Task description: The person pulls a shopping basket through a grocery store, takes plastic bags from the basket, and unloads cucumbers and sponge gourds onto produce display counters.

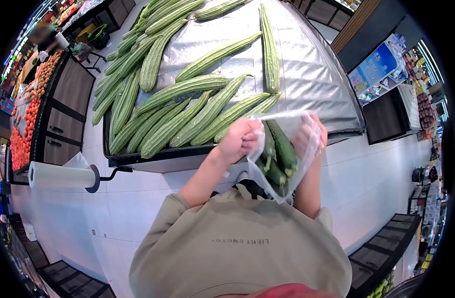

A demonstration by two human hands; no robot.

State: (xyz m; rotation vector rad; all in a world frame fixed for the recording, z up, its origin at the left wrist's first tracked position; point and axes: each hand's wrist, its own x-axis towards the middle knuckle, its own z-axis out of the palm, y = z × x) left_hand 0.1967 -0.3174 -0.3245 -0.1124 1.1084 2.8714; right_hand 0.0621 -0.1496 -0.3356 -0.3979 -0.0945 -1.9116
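A clear plastic bag [307, 166] hangs between my two hands, its mouth stretched wide. Several dark green cucumbers [285, 149] lie inside it. My left hand [241, 138] has its fingers curled round the bag's edge on one side. On the other side my right hand [308, 135] grips the opposite edge, partly seen through the film. Just beyond the bag, long ridged gourds [207, 111] lie on the silver-covered display stand [314, 87]. One of them stands out alone, pointing away from me, behind the bag.
A roll of plastic bags [64, 176] sticks out on a black holder at the stand's left front corner. Shelves of tomatoes [31, 114] stand at the left. A dark cabinet [393, 116] is at the right. A person [45, 38] is far off at the upper left.
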